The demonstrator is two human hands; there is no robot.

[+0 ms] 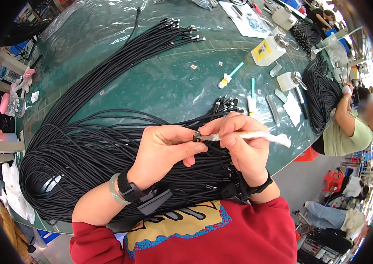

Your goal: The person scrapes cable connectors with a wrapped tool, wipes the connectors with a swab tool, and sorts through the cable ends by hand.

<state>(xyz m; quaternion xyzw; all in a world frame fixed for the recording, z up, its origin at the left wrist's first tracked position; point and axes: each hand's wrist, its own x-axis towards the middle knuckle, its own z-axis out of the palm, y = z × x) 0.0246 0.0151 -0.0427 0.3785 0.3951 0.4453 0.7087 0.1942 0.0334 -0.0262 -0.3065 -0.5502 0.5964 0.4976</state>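
Observation:
Between the thumb and fingers of my left hand is the small dark connector of a black cable. My right hand is closed around a thin knife whose handle is wrapped in white. Its pointed metal blade reaches left to the connector and appears to touch it. Under both hands lies a big looped bundle of black cables. Several plugs of that bundle stick out just behind my right hand.
More cable ends fan out at the back of the green table. To the right stand a large bottle and a smaller bottle, near brushes and a black pen. A co-worker sits beside another cable coil.

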